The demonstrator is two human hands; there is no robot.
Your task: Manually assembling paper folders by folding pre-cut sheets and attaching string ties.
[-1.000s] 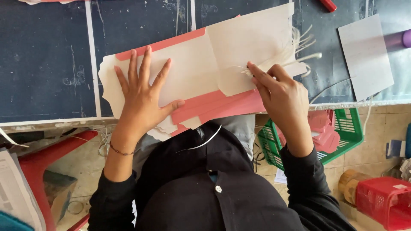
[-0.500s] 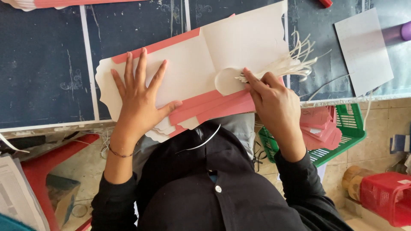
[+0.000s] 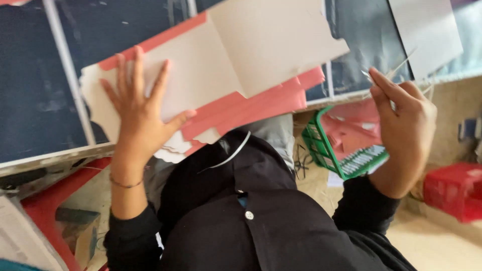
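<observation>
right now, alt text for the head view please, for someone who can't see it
Seen from above, a person's left hand lies flat on a stack of cream and pink card sheets on a dark table. The right hand is raised beside the table, pinching thin pale strips above a green basket.

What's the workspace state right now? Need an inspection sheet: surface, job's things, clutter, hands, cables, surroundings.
Surface: dark blue table with pale dividing strips.
Job's things: stack of white and pink card sheets overhanging the table edge; thin pale strips pinched in the right hand.
Clutter: a grey sheet lies at the table's far right.
Hands: left hand flat on the stack, fingers spread; right hand raised off the table edge, closed on the strips.
Cables: dark tangle on the floor, kind unclear.
Surroundings: green basket holding pink pieces, red crate, red stool.
</observation>
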